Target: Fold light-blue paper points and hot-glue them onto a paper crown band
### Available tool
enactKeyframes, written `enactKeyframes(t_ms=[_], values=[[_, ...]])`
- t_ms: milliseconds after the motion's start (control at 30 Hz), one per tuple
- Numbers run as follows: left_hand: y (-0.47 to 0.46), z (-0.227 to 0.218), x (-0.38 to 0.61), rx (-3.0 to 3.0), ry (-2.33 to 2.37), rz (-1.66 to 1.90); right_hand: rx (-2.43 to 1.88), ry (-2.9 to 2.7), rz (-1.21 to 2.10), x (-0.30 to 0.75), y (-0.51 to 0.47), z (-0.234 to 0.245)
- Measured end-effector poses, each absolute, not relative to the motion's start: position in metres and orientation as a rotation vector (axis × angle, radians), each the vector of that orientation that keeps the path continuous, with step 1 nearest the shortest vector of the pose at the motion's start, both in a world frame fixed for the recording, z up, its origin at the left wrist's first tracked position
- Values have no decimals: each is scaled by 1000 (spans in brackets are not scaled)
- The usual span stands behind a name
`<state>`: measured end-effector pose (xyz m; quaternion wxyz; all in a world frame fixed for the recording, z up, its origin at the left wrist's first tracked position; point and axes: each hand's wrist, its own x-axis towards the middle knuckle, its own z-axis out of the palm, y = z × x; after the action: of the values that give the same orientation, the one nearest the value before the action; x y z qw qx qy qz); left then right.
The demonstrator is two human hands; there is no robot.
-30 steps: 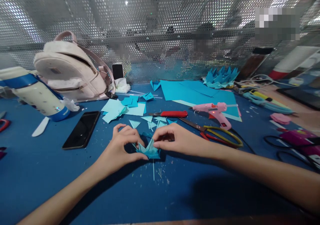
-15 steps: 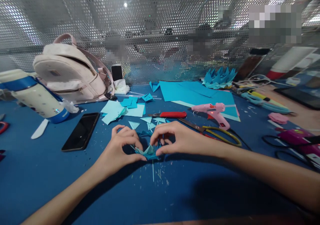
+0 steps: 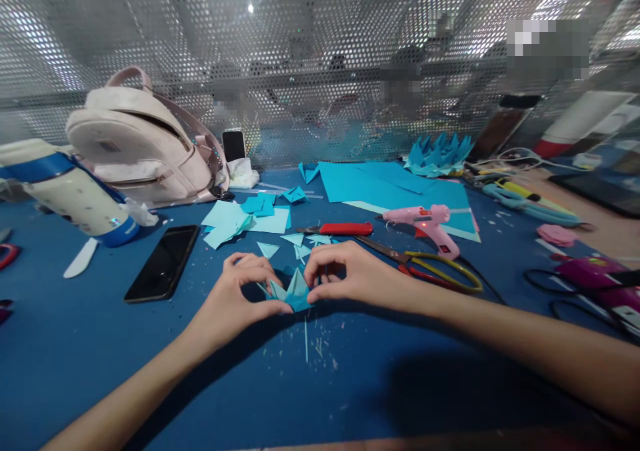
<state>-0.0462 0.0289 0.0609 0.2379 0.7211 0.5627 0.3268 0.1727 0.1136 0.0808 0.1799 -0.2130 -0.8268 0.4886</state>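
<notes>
A small folded piece of blue paper point(image 3: 294, 292) with pointed flaps stands on the blue table point(image 3: 320, 384), pinched from both sides. My left hand point(image 3: 240, 297) grips its left edge with thumb and curled fingers. My right hand point(image 3: 350, 277) grips its right edge the same way. Loose blue paper triangles point(image 3: 300, 241) lie just behind the hands.
A black phone point(image 3: 163, 261) lies to the left, with a white-and-blue bottle point(image 3: 70, 194) and a pale backpack point(image 3: 135, 141) behind it. A red-handled cutter point(image 3: 345, 229), a pink glue gun point(image 3: 425, 221), yellow-handled scissors point(image 3: 430, 267), blue paper sheets point(image 3: 385, 184) and a folded blue paper crown point(image 3: 437, 154) are behind and right. A perforated metal screen point(image 3: 320, 57) closes the back.
Both hands have shifted slightly away from me and drawn closer together on the folded paper, whose middle flap now points up. Nothing else on the table has moved.
</notes>
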Motion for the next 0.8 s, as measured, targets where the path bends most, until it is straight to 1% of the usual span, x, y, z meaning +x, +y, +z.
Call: enactKeyframes(t_ms=[133,367,533,800], values=[[31,64,-47,1936,1532,897,-676,-2262,1488,170,116,79],[38,84,-35,1997,1552,894,-657,-2219,1599,170,121,75],[44,88,-23,1969,1560,932,-645,-2216,1586,172,120,74],[44,91,-16,1698,1524,1030,-641,-2160,1502,172,122,72]])
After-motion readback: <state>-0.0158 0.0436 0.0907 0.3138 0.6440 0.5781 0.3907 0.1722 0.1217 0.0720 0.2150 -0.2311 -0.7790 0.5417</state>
